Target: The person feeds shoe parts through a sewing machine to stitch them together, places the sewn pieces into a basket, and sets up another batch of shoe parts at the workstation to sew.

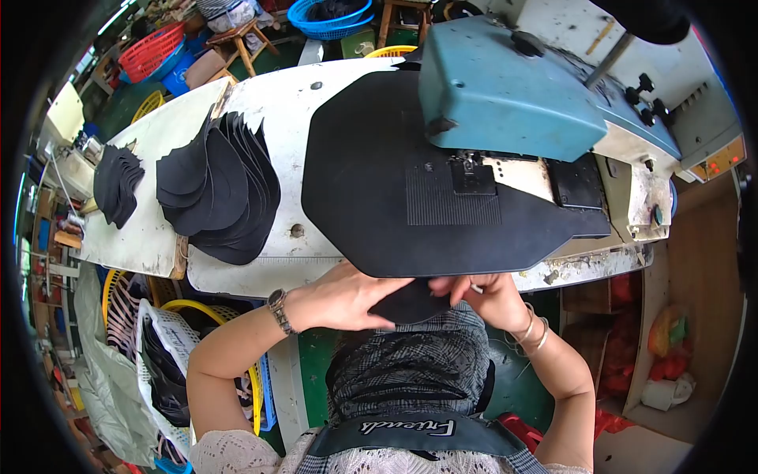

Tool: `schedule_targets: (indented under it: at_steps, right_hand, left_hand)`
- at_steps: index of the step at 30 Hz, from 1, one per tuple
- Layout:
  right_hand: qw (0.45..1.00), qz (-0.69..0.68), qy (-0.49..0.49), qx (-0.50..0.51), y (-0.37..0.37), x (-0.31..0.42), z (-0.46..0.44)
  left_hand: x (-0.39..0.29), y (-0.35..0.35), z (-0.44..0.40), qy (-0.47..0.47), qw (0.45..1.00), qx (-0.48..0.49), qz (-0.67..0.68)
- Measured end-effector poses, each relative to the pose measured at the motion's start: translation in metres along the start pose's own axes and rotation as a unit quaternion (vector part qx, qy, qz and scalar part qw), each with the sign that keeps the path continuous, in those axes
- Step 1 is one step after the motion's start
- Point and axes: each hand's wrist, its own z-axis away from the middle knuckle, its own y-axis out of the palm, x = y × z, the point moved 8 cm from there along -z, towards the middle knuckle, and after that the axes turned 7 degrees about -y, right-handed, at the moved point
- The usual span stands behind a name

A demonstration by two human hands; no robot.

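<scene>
Two hands, left [344, 299] and right [496, 302], are holding black material [418, 305] at the board's [347, 197] six o'clock; slackening could be dropping it.

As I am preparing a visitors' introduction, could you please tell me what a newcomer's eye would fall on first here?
The blue-green machine head at the upper right would probably draw the eye first, jutting over a large black angular panel. Next might come the fanned stack of black pieces to the panel's left. At the panel's near edge, the left hand and right hand are on a small dark piece.
</scene>
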Motion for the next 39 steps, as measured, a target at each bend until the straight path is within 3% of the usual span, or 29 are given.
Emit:
schedule_targets:
  at_steps: [1,2,3,4,5,6,7,8,9,10,12,13,16,18,19,21,23,25,26,30,33,39]
  right_hand:
    - [0.999,0.011,0.000,-0.030,-0.004,0.002,-0.003]
    - [0.990,0.140,0.015,-0.011,-0.004,0.010,0.000]
    - [0.977,0.211,-0.042,-0.005,0.004,0.028,-0.002]
    - [0.955,0.279,-0.098,0.003,0.016,0.044,-0.001]
    - [0.929,0.342,-0.130,0.048,0.028,0.058,0.002]
    - [0.897,0.400,-0.167,0.087,0.039,0.073,0.007]
    - [0.830,0.491,-0.236,0.121,0.049,0.081,0.019]
    - [0.835,0.470,-0.265,0.110,0.055,0.099,0.027]
    - [0.839,0.448,-0.293,0.099,0.061,0.120,0.031]
    - [0.818,0.445,-0.358,0.058,0.063,0.145,0.031]
    - [0.774,0.433,-0.461,-0.024,0.061,0.188,0.026]
    - [0.754,0.417,-0.502,-0.074,0.056,0.203,0.027]
    - [0.727,0.451,-0.508,-0.104,0.053,0.233,0.022]
    - [0.689,0.511,-0.504,-0.103,0.047,0.244,0.016]
    - [0.672,0.555,-0.483,-0.084,0.044,0.238,0.008]
    - [0.704,0.575,-0.417,-0.014,0.039,0.213,-0.011]
    - [0.736,0.563,-0.377,0.001,0.036,0.168,-0.015]
    - [0.756,0.543,-0.365,-0.017,0.030,0.164,-0.013]
    - [0.767,0.535,-0.355,-0.019,0.027,0.164,-0.014]
    - [0.800,0.487,-0.351,-0.007,0.026,0.167,-0.018]
    - [0.816,0.462,-0.346,-0.009,0.022,0.172,-0.020]
    - [0.816,0.469,-0.338,-0.030,0.009,0.172,-0.020]
  left_hand:
    - [0.003,0.002,0.000,0.004,1.000,-0.016,0.002]
    - [0.011,0.008,0.001,0.008,0.999,-0.032,0.003]
    - [0.014,0.011,0.002,0.012,0.999,-0.050,0.003]
    - [-0.003,-0.008,0.003,0.012,0.991,-0.136,0.006]
    - [-0.020,-0.013,0.012,0.062,0.982,-0.180,-0.014]
    - [-0.066,-0.035,0.027,0.185,0.941,-0.259,-0.112]
    - [-0.090,-0.034,0.047,0.236,0.909,-0.314,-0.139]
    - [-0.110,-0.043,0.061,0.254,0.917,-0.276,-0.137]
    - [-0.116,-0.054,0.067,0.241,0.940,-0.236,-0.054]
    - [-0.113,-0.069,0.064,0.182,0.949,-0.255,0.025]
    - [-0.111,-0.092,0.059,0.094,0.955,-0.281,0.027]
    - [-0.115,-0.101,0.064,0.088,0.935,-0.340,-0.055]
    - [-0.137,-0.121,0.074,0.087,0.834,-0.494,-0.230]
    - [-0.154,-0.145,0.063,0.108,0.834,-0.479,-0.253]
    - [-0.148,-0.145,0.056,0.165,0.849,-0.433,-0.254]
    - [-0.134,-0.143,0.042,0.272,0.876,-0.318,-0.242]
    - [-0.108,-0.120,0.017,0.211,0.912,-0.257,-0.241]
    - [-0.098,-0.123,-0.002,0.116,0.959,-0.220,-0.140]
    - [-0.097,-0.119,-0.007,0.107,0.960,-0.184,-0.182]
    - [-0.084,-0.117,-0.010,0.037,0.971,-0.195,-0.133]
    - [-0.084,-0.124,-0.013,0.043,0.981,-0.147,-0.116]
    - [-0.098,-0.125,-0.032,0.076,0.968,-0.165,-0.175]
